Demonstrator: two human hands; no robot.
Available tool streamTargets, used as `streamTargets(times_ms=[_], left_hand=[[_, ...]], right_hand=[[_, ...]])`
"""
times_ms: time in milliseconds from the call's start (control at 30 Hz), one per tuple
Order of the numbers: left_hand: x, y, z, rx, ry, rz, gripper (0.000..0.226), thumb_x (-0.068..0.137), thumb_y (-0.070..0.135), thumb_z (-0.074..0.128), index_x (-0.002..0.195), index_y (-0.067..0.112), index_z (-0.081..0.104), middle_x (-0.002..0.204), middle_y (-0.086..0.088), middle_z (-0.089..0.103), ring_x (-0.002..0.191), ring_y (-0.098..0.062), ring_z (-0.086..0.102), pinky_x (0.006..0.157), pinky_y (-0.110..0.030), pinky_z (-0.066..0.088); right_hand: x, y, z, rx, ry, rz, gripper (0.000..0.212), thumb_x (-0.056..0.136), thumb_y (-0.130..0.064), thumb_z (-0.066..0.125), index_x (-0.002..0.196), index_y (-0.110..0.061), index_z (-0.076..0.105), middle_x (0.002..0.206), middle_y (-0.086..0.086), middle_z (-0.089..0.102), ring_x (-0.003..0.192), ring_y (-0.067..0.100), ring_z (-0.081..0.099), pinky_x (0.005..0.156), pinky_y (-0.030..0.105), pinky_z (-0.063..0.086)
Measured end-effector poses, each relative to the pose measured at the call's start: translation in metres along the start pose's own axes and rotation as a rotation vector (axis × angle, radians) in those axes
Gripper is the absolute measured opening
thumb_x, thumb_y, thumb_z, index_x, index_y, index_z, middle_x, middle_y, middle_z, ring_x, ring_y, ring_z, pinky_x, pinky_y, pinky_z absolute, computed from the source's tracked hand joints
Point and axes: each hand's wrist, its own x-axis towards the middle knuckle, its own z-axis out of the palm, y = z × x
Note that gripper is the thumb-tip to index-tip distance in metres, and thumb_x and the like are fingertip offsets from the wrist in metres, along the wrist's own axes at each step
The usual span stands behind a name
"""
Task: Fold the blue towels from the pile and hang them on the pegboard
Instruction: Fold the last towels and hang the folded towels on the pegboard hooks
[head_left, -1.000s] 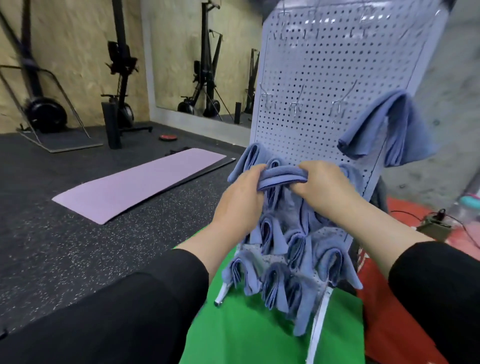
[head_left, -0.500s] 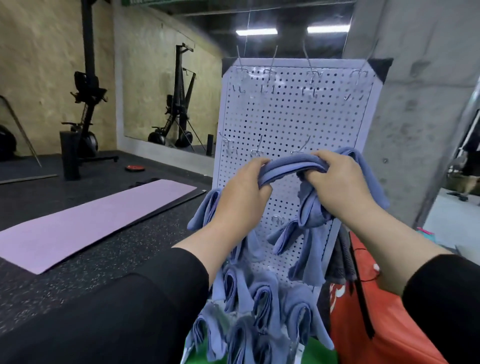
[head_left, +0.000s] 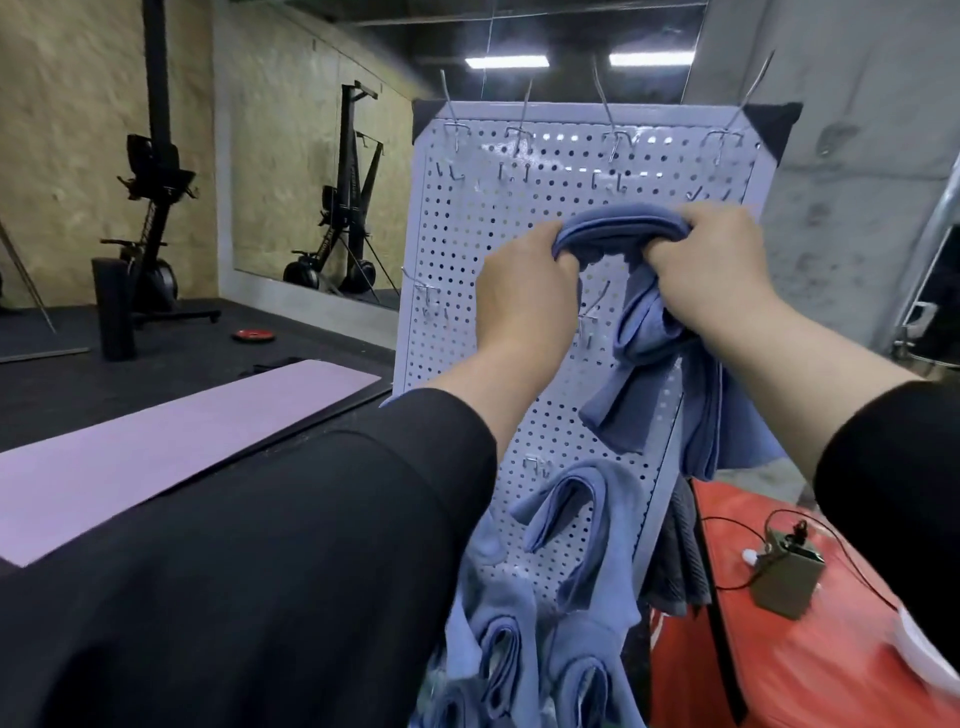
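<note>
1. Both arms are up and stretched forward in black sleeves, hands side by side in front of the white pegboard (head_left: 519, 208).
2. The left hand (head_left: 524, 291) has its fingers curled tight round the left end of a folded blue towel (head_left: 623, 234), knuckles toward the camera.
3. The right hand (head_left: 717, 270) clamps the towel's other end, thumb and fingers closed over the bunched cloth.
4. Between the fists the towel runs as a thick rolled band, slightly arched; the rest droops below the right hand in loose folds against the board's right edge.
5. The band sits at mid-board height, just under the upper hooks (head_left: 615, 143).
6. No readable writing or brand anywhere.
7. Lower down, more blue towels (head_left: 582, 525) hang folded over pegs, soft and matte.
8. A small box with wires (head_left: 789, 579) rests on a red surface at right.
</note>
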Motion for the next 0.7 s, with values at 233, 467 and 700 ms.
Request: streamTargets(times_ms=[233,467,700], left_hand=[[-0.022,-0.039,0.021,0.047,-0.173,-0.098,0.022,0.089,0.007,0.045,0.08,0.017,0.062,0.06,-0.003,0.051,0.061,-0.025,0.045,0.052,-0.034,0.035],[-0.036,-0.038,0.021,-0.084,-0.206,-0.058,0.034,0.093,0.015,0.05,0.114,0.034,0.069,0.078,-0.005,0.067,0.077,-0.031,0.061,0.067,-0.045,0.056],[-0.049,-0.044,0.004,-0.277,-0.362,-0.053,0.055,0.094,0.017,0.048,0.14,0.046,0.052,0.104,0.005,0.072,0.094,-0.022,0.066,0.088,-0.036,0.056]], right_hand=[[-0.008,-0.003,0.01,-0.298,-0.402,0.019,0.023,0.088,-0.018,0.065,0.079,-0.009,0.046,0.073,0.009,0.049,0.064,0.025,0.042,0.054,0.032,0.031],[-0.031,-0.003,0.022,-0.284,-0.397,0.062,0.007,0.095,-0.008,0.05,0.088,-0.007,0.049,0.079,0.011,0.053,0.068,0.027,0.046,0.051,0.032,0.028],[-0.053,0.001,0.036,-0.127,-0.386,0.114,0.034,0.096,-0.007,0.048,0.13,0.002,0.047,0.115,0.021,0.059,0.088,0.027,0.049,0.075,0.034,0.038]])
